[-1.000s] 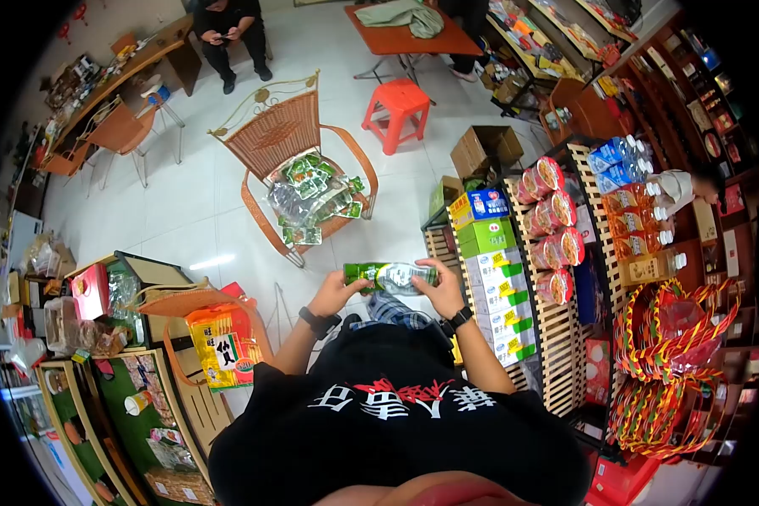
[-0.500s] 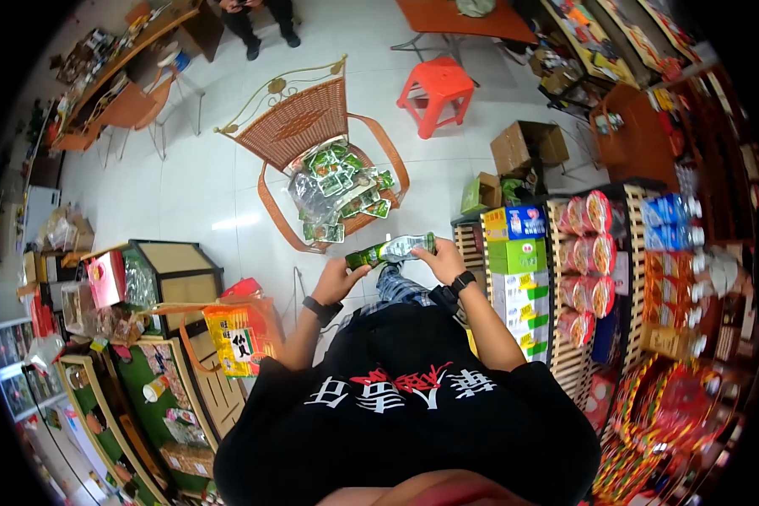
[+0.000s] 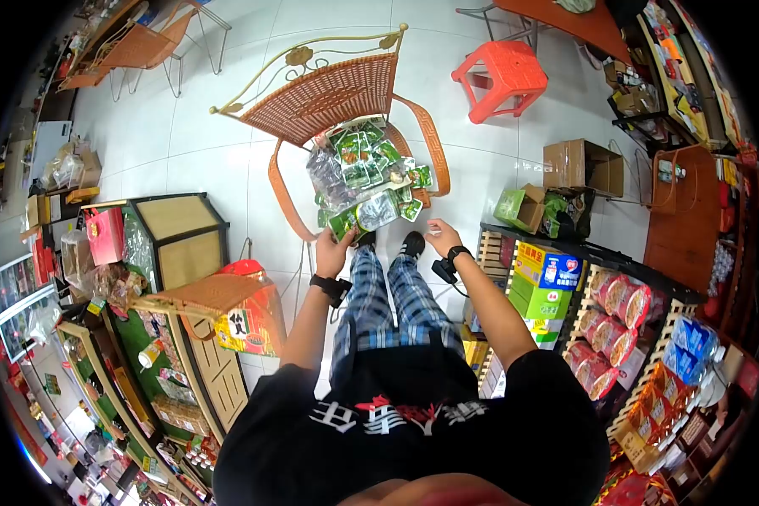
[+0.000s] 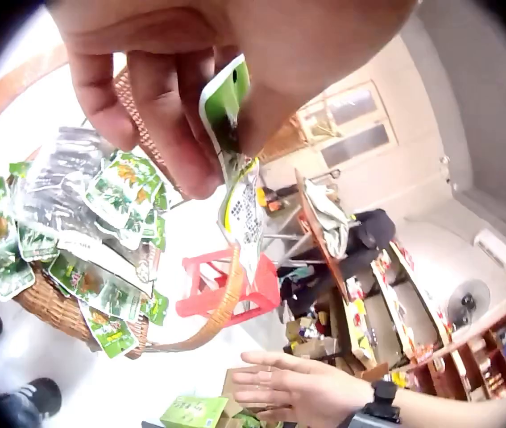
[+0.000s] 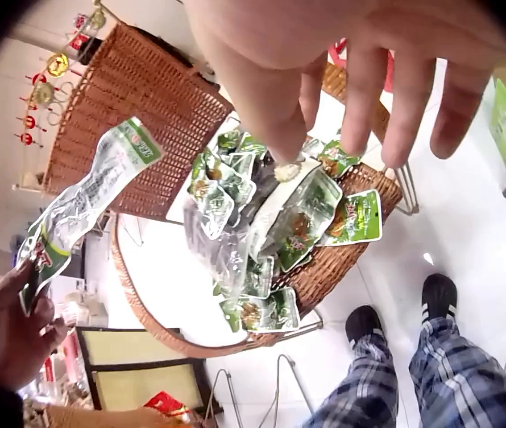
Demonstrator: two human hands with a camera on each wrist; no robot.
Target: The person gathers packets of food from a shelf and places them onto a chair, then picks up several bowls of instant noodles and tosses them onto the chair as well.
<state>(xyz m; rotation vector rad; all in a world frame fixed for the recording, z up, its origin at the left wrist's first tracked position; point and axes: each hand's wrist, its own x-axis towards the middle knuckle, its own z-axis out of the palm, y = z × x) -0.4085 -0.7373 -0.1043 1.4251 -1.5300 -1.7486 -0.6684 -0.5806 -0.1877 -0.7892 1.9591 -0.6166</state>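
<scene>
My left hand (image 3: 334, 244) pinches one end of a long green-and-clear plastic snack packet (image 3: 376, 211), which overlaps the chair seat in the head view. In the right wrist view the packet (image 5: 83, 207) sticks up and away from the left hand (image 5: 12, 325), its far end free. My right hand (image 3: 441, 239) is off to the right, holding nothing, its fingers (image 5: 405, 107) spread apart. Small green snack packets (image 3: 363, 156) lie heaped on the wicker armchair (image 3: 320, 99), along with a large clear plastic bag (image 5: 217, 254).
A red plastic stool (image 3: 502, 80) stands on the tiled floor beyond the chair. On the right is a slatted shelf (image 3: 586, 316) with boxes and red noodle cups (image 3: 611, 316). Cardboard boxes (image 3: 582, 166) stand behind it. At left are a cabinet (image 3: 177, 223) and a yellow-red snack bag (image 3: 253, 325).
The right hand has let go of the packet and moved apart to the right. The left hand, still gripping it, has come closer to the chair. The person has stepped nearer the chair.
</scene>
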